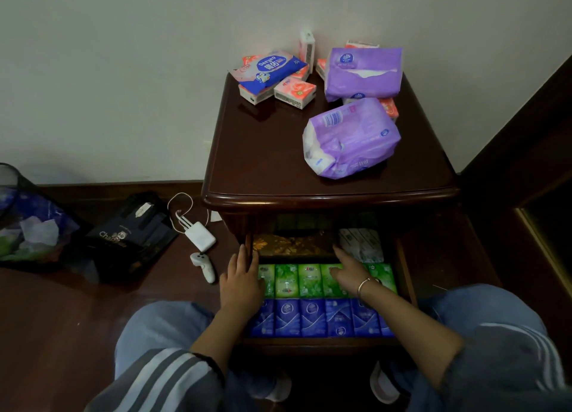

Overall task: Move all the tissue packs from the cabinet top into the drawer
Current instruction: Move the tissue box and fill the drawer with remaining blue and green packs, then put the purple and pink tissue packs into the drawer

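Observation:
Several tissue packs lie on the dark wooden cabinet top [266, 151]: a big purple pack [351, 139] near the front right, an opened purple pack [363, 71] behind it, a blue wipes pack [274, 69] and small pink packs [295, 91] at the back. Below, the open drawer [405, 275] holds a row of green packs [309, 280] and a row of blue packs [312, 317]. My left hand [241, 280] lies flat on the drawer's left side over the green packs. My right hand [348, 270] rests with straight fingers on the green row, reaching toward the back.
A white pack [360, 244] and a gold patterned item [291, 244] sit at the drawer's back. On the floor to the left are a white charger with cable [199, 236], a white controller [204, 266], a black bag [133, 235] and a waste bin [18, 213].

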Action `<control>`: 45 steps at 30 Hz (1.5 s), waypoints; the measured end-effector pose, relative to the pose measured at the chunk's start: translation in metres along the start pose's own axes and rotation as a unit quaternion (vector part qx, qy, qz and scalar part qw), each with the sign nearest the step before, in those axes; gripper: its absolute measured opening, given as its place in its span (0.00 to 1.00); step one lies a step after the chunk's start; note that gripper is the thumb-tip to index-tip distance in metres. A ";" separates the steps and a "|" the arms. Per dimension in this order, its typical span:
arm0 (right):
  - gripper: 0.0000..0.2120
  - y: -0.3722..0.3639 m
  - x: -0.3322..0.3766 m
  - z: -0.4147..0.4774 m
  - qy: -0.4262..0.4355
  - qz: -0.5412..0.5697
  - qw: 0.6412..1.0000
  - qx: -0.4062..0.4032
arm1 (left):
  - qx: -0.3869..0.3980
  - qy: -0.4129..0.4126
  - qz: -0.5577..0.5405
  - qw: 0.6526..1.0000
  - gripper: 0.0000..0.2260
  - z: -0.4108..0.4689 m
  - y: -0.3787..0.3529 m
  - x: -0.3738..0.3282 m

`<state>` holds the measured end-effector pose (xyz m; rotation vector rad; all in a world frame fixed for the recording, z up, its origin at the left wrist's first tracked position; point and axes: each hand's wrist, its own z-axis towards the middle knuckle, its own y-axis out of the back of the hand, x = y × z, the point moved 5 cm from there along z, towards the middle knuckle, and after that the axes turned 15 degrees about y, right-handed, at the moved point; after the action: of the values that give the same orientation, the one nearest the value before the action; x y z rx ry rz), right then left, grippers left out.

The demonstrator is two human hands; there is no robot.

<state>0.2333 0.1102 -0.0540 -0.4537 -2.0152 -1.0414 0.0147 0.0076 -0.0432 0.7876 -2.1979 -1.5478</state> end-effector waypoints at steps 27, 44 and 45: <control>0.40 0.149 0.025 -0.060 0.030 0.316 0.871 -0.374 | 0.094 0.052 -0.689 0.716 0.42 -0.022 0.113 -0.010; 0.33 0.143 0.068 -0.164 0.123 -0.182 0.953 -0.208 | -0.194 -0.098 -0.228 0.949 0.24 -0.093 0.164 0.026; 0.32 0.127 0.082 -0.158 0.143 -0.227 0.946 -0.180 | -0.191 -0.138 -0.199 0.951 0.23 -0.097 0.164 0.006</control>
<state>0.3396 0.0557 0.1295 -0.0055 -1.7034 -1.6691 0.0251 -0.0272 0.1439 0.9747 -1.8857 -2.3198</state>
